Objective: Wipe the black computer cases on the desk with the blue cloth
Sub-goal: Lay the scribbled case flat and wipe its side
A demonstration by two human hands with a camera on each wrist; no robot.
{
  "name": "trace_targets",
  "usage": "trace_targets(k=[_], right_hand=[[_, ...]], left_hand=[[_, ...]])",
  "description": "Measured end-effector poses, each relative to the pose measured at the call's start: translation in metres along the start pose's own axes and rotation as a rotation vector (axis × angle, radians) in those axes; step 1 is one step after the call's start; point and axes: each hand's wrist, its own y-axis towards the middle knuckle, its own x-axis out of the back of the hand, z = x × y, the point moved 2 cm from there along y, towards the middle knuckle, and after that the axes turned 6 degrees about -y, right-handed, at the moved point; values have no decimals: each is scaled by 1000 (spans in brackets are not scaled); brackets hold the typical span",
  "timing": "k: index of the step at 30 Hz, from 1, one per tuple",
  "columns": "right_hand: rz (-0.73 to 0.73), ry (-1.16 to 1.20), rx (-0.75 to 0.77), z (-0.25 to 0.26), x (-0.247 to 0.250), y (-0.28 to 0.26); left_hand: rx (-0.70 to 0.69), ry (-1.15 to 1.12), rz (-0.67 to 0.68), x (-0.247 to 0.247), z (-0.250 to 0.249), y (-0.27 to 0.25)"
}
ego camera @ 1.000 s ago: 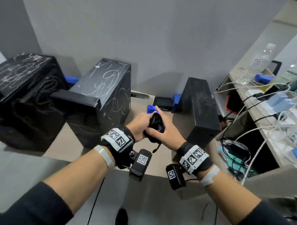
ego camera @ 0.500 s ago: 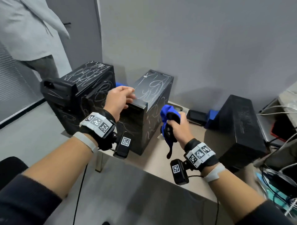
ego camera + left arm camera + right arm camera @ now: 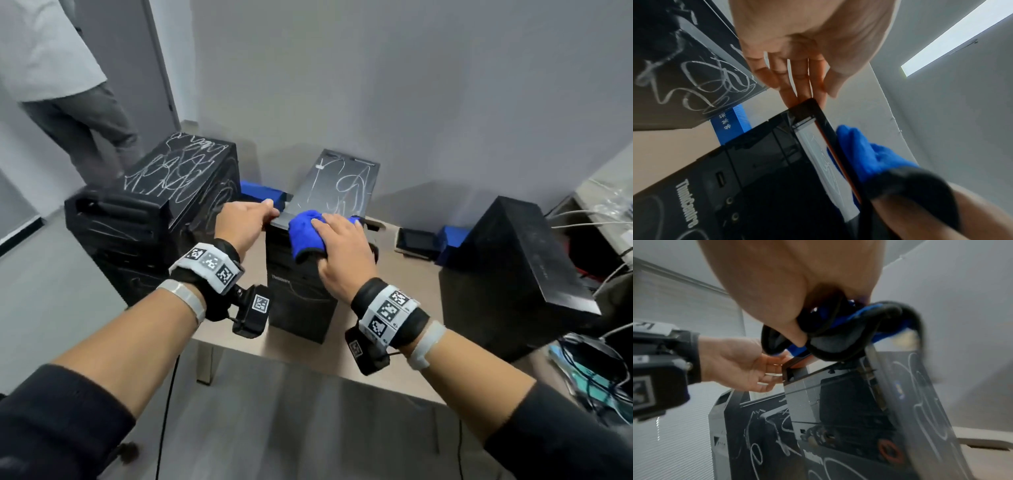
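Observation:
Three black computer cases stand on the desk (image 3: 394, 346). The left case (image 3: 171, 192) and the middle case (image 3: 342, 178) carry white scribbles; the right case (image 3: 507, 260) looks plain. My right hand (image 3: 334, 226) presses the bunched blue cloth (image 3: 305, 233) onto the front edge of the middle case's top, with the thumb tucked round the cloth (image 3: 865, 316). My left hand (image 3: 265, 209) grips that case's front left top corner (image 3: 807, 104), fingers and thumb on either side. The cloth (image 3: 863, 151) hangs a little over the front edge.
A person (image 3: 68, 85) stands at the back left beside the left case. A blue box (image 3: 260, 192) lies between the left and middle cases. A small black device (image 3: 416, 240) sits behind, near the wall. Cables (image 3: 599, 219) crowd the right side.
My right hand has carried the cloth up from in front of the middle case onto its top front edge. My left hand has settled on the case's front left corner.

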Motion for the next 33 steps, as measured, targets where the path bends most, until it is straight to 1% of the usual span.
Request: trace_targets(k=[2,4,6,7,10,12,14,16,18,20,22,24,27,31,33], right_hand=[[38,-12,34,22,-2,20],[66,-28,69,45,-11,40],[73,-5,96,55,-15,46],[50,19,113,53,-14,42],[-47,86,124,18,-3,13],[-82,94,66,-8,7,-9],[-117,109,21,-23,12,-20],[-128,124,7,-23,12,-15],[-103,135,14,-20,9,-4],[-70,129,42,-24,9,0],[-56,102,83,-39,16,-7],[-41,81,124,-62,26,-20],[-23,74,143,-96,41,-34],[-21,120,134,-124,53,-39],[-80,123,137,-126,51,-44]], left_hand=[[74,-85,12,2,3,8],[114,-132,-2,8,5,15],[132,-151,1,13,6,17],[135,-141,13,14,8,18],[100,-128,85,11,8,15],[60,-98,142,10,8,11],[10,-63,227,13,10,6],[-80,7,306,19,13,6],[-171,90,325,22,14,8],[-214,138,326,15,13,10],[-218,177,354,3,9,4],[-223,223,420,-16,5,-9],[-238,270,484,-45,4,-30],[-212,296,464,-72,-2,-42],[-188,316,445,-77,-7,-44]])
